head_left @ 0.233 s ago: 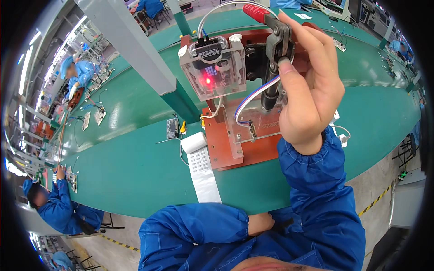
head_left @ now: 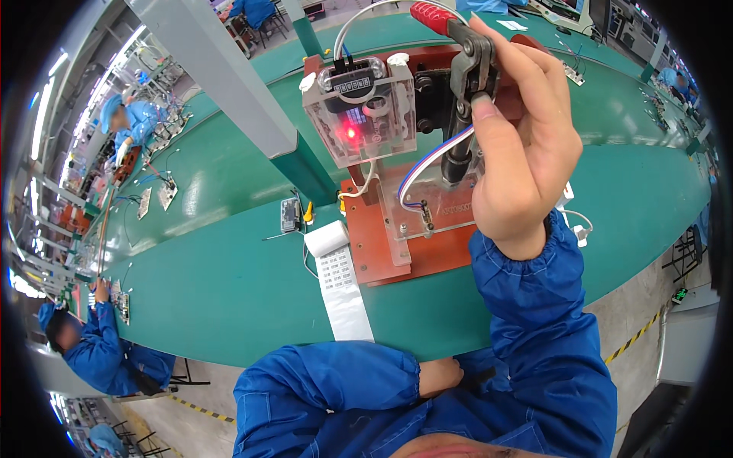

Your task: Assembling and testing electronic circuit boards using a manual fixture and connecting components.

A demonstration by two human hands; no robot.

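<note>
My right hand [head_left: 527,145] is closed about the metal linkage of a toggle clamp [head_left: 473,72], the thumb pressed on its near side. The clamp's red handle [head_left: 430,18] lies tipped to the far left. Its black plunger [head_left: 456,166] points down at a clear acrylic plate [head_left: 439,217] on a reddish-brown base [head_left: 374,256]. A ribbon of white, blue and red wires runs to small pins on the plate. Left of the clamp is a clear acrylic box [head_left: 363,114] with a glowing red light. My left hand [head_left: 441,377] lies near my body, its fingers hidden by my right sleeve.
A roll of white labels [head_left: 336,267] trails toward me on the green table [head_left: 221,298]. Beyond it are a small grey device [head_left: 290,215] and a yellow-tipped item [head_left: 308,214]. A grey-and-green post [head_left: 252,91] rises at left. People in blue sit farther left, near circuit boards [head_left: 167,195].
</note>
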